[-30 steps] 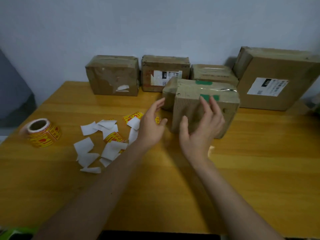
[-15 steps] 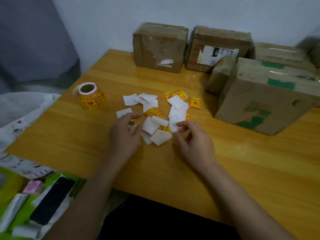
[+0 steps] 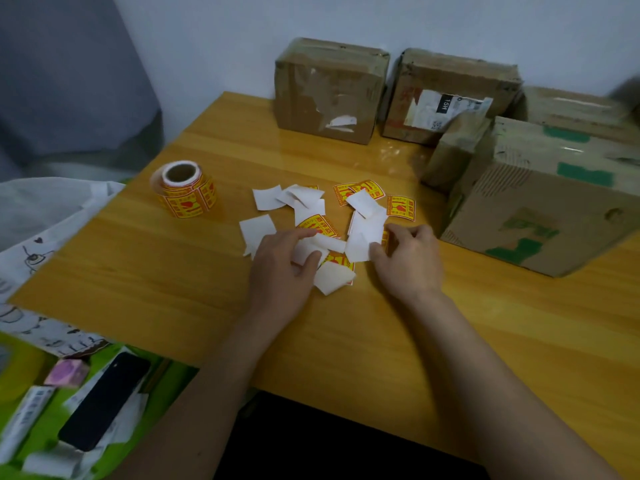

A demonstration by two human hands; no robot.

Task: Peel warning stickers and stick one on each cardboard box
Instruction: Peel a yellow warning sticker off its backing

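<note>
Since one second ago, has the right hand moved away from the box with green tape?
Yes. The right hand left the box with green tape and came toward the person, leftward, to the loose stickers on the table, where it pinches one piece.

Dim, soft light; blurred, warped frame edges.
</note>
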